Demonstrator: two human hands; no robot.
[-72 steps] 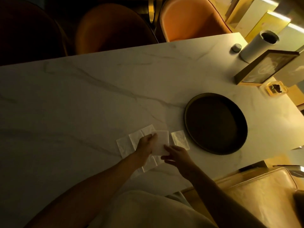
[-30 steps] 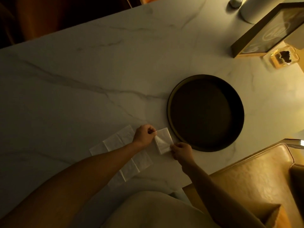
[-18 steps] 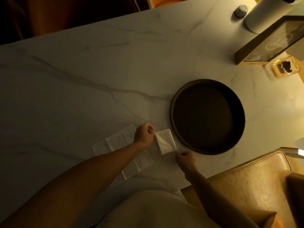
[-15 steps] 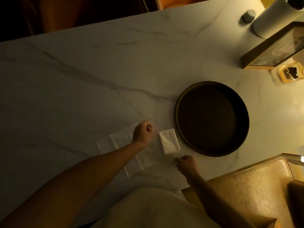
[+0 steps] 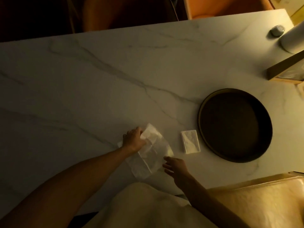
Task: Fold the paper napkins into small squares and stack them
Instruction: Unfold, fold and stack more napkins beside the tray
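On a marble table [image 5: 102, 76], the left hand [image 5: 133, 140] grips an unfolded napkin [image 5: 150, 155], the right hand [image 5: 176, 165] hovers open-fingered beside it, and a folded napkin square [image 5: 190, 141] lies near a dark round tray [image 5: 201, 112].

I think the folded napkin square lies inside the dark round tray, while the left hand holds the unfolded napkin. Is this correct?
Not quite. In the head view, the folded napkin square lies on the marble table, just left of the dark round tray, not inside it. The left hand does hold the unfolded napkin.
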